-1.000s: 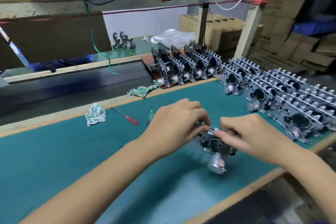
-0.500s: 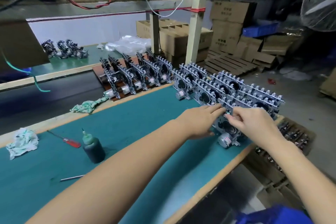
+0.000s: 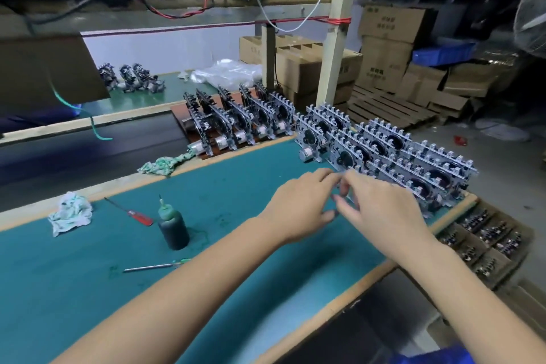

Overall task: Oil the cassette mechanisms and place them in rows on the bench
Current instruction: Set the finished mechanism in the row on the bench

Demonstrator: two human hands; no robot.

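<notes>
Several cassette mechanisms [image 3: 396,154] stand upright in rows at the right end of the green bench mat [image 3: 88,281]. My left hand [image 3: 301,207] and my right hand [image 3: 384,213] meet at the near end of these rows, fingers loose, fingertips at the edge of the nearest mechanism. My right hand hides most of that nearest mechanism. A dark green oil bottle [image 3: 172,229] with a needle tip stands on the mat to the left, away from both hands.
More mechanisms [image 3: 236,124] stand on a brown board behind the mat, and a few [image 3: 130,78] on the far bench. A red screwdriver [image 3: 131,212], a thin green-handled tool [image 3: 156,266] and two rags [image 3: 71,213] [image 3: 161,164] lie left. A divided parts box [image 3: 484,242] sits below the bench edge.
The mechanism held in both hands over the mat went right to the near end of the rows. Both hands now lie looser over it. The view swung right.
</notes>
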